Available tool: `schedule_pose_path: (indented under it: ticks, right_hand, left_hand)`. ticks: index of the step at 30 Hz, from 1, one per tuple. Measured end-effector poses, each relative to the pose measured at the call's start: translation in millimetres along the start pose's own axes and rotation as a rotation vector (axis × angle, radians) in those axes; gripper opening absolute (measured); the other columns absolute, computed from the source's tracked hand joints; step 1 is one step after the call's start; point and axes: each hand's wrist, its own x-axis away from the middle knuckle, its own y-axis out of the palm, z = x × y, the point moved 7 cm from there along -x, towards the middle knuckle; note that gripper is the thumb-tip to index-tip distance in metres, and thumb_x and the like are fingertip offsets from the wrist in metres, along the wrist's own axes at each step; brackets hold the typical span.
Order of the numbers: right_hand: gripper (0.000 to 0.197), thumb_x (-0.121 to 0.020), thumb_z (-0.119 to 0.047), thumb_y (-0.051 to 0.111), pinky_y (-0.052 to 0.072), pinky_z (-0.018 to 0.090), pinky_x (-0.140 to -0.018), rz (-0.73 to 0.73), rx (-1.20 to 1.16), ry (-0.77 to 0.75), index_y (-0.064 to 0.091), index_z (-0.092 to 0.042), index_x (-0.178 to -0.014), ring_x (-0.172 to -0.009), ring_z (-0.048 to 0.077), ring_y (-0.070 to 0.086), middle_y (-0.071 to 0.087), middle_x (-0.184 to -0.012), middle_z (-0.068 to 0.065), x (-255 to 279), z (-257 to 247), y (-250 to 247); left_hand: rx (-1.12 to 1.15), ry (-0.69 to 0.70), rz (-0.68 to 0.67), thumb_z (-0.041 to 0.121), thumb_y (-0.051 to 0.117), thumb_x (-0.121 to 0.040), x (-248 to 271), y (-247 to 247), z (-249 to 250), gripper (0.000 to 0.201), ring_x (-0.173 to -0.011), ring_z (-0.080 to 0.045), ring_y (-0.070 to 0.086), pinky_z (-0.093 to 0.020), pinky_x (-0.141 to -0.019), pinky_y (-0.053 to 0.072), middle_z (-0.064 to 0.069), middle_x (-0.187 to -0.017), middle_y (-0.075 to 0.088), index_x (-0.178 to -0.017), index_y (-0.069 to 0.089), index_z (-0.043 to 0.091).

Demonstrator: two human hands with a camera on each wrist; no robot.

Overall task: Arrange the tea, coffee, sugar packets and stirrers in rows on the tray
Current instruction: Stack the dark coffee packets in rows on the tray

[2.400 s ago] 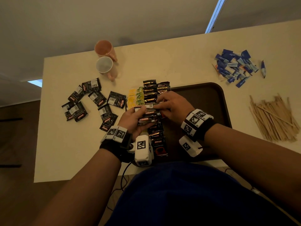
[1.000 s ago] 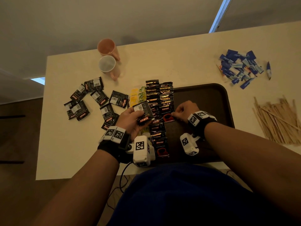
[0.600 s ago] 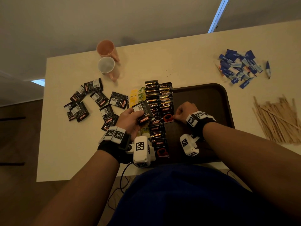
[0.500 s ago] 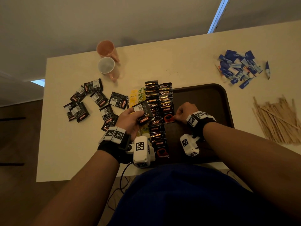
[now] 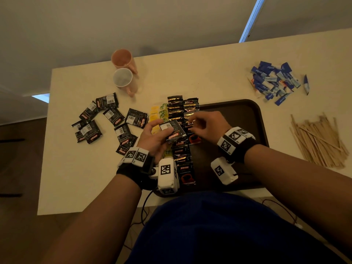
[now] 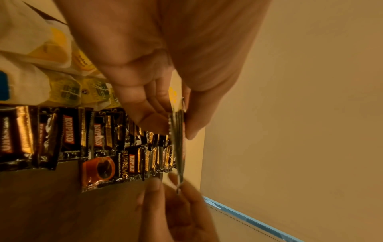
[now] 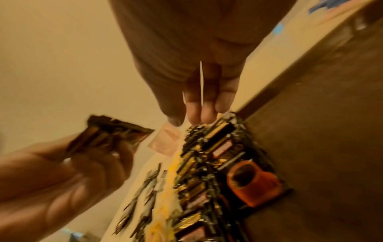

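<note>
My left hand (image 5: 154, 138) grips a small stack of black coffee packets (image 5: 172, 131) above the left part of the dark brown tray (image 5: 234, 119). Seen edge-on in the left wrist view, the stack (image 6: 177, 139) sits between thumb and fingers. My right hand (image 5: 202, 123) hovers just right of the stack with fingers loosely bent. I see nothing in it, and its fingertips (image 7: 194, 114) are near the stack's corner. Two columns of coffee packets (image 5: 181, 155) lie on the tray's left side, with yellow tea bags (image 5: 159, 114) beside them.
Loose coffee packets (image 5: 106, 119) are scattered on the table to the left. Two cups (image 5: 122, 78) stand at the back. Blue sugar packets (image 5: 272, 80) are piled at the back right, and wooden stirrers (image 5: 318, 140) lie right of the tray.
My right hand has lifted off the last packet in the right column and moved up and left toward the stack. My left hand still holds the stack, raised slightly.
</note>
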Motion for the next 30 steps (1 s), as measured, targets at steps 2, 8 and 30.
schedule_pose_path:
  ticks: [2, 8, 30]
  right_hand:
    - [0.03, -0.081, -0.011, 0.075, 0.053, 0.017, -0.071, 0.007, -0.022, -0.108, 0.069, -0.017, -0.109, -0.075, 0.008, 0.063, 0.068, -0.088, -0.003, -2.1, -18.7, 3.0]
    - [0.02, -0.081, -0.003, 0.072, 0.049, 0.021, -0.071, 0.078, -0.043, -0.223, 0.076, -0.016, -0.096, -0.08, 0.012, 0.061, 0.069, -0.089, 0.002, -4.4, -35.2, 4.8]
    - [0.016, -0.086, -0.024, 0.072, 0.051, 0.029, -0.071, -0.27, -0.054, 0.611, 0.069, -0.014, -0.074, -0.076, 0.014, 0.064, 0.068, -0.075, 0.0, 39.9, 103.6, 31.2]
  left_hand:
    - [-0.008, -0.02, -0.007, -0.002, 0.066, -0.087, 0.5, 3.6, -0.8, 0.041, -0.075, -0.023, 0.074, -0.027, -0.055, 0.056, -0.02, -0.109, 0.068, -0.125, 0.053, 0.009]
    - [-0.088, -0.072, -0.011, 0.014, 0.066, -0.092, 2.4, 2.9, -5.8, 0.029, -0.069, -0.016, 0.068, -0.022, -0.052, 0.054, -0.011, -0.093, 0.068, -0.117, 0.059, 0.002]
    - [-0.203, -0.071, 0.083, 0.0, 0.057, -0.094, -0.7, -32.1, -12.5, 0.023, -0.076, -0.018, 0.07, -0.028, -0.07, 0.055, -0.008, -0.101, 0.074, -0.111, 0.068, 0.01]
